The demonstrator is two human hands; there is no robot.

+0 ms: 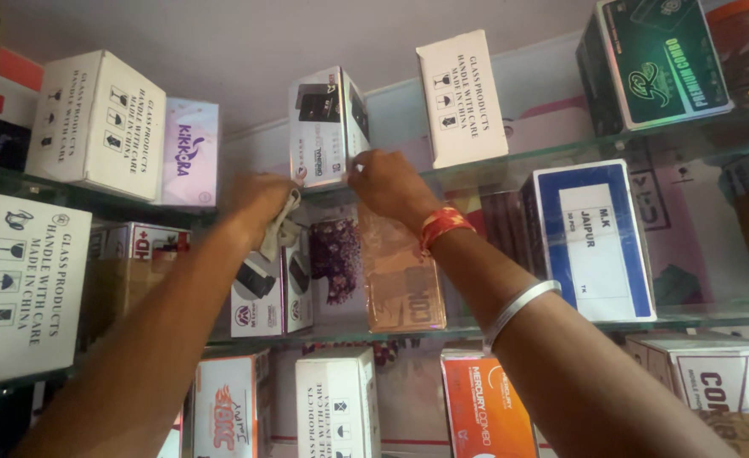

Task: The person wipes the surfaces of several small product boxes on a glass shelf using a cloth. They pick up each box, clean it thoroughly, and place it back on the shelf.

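At upper centre, the right hand (389, 182) grasps a closed white carton (323, 127) on the glass shelf (561, 153), while the left hand (260, 203) clenches a cloth (283, 229).

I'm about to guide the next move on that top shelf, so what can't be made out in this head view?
- Left hand: its fingers are bunched round a pale cloth, so the grip and the shelf edge behind are hidden.
- Right hand: its fingers lie against the white box; whether they grip or only touch it is unclear.
- Copper-coloured box: top hidden by the right wrist.
- Bottom-row boxes: cut off by the lower edge.
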